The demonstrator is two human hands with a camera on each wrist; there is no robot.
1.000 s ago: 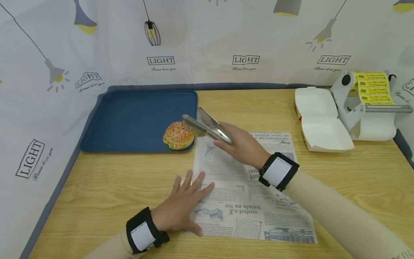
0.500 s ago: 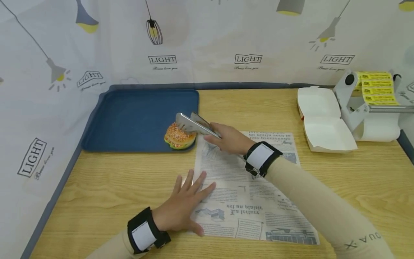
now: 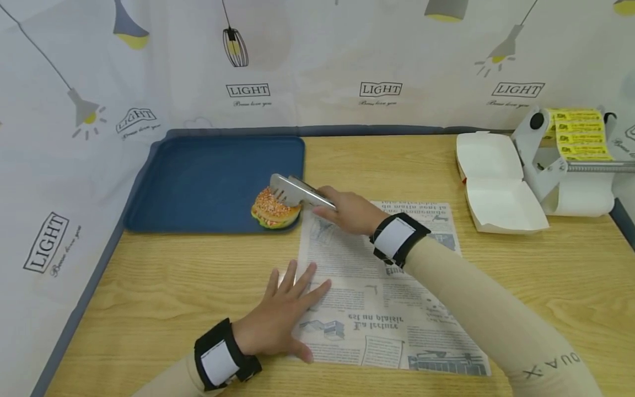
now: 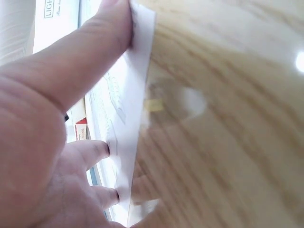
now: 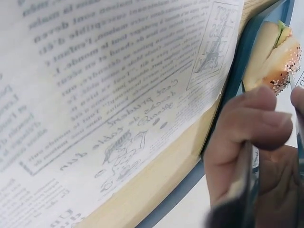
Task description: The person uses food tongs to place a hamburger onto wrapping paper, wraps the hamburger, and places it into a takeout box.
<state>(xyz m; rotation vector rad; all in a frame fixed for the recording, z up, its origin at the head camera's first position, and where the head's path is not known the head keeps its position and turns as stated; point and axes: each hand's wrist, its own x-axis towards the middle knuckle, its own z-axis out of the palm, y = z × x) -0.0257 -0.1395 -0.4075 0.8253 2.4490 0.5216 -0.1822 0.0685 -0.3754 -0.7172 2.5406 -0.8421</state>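
My right hand (image 3: 353, 212) grips metal tongs (image 3: 303, 194) above the tray's near right corner. The tongs' tips sit around a sesame-topped burger (image 3: 270, 214), one slotted tip lying over its top and side. Green lettuce shows at the burger's lower edge, and it rests on the blue tray (image 3: 208, 176). In the right wrist view the burger (image 5: 280, 61) appears beyond my curled fingers (image 5: 256, 118). My left hand (image 3: 275, 322) lies with fingers spread on the left edge of the printed paper sheet (image 3: 369, 292); its thumb (image 4: 95, 42) touches the paper in the left wrist view.
An unfolded white box (image 3: 503, 204) stands at the right. Behind it is a dispenser (image 3: 577, 138) with yellow labels and a white roll. A patterned white cloth (image 3: 317, 55) rises behind the wooden table (image 3: 163, 292).
My right hand has moved left with the tongs, which have come down around the burger and drawn closer together. The burger has tipped slightly. My left hand has stayed in place.
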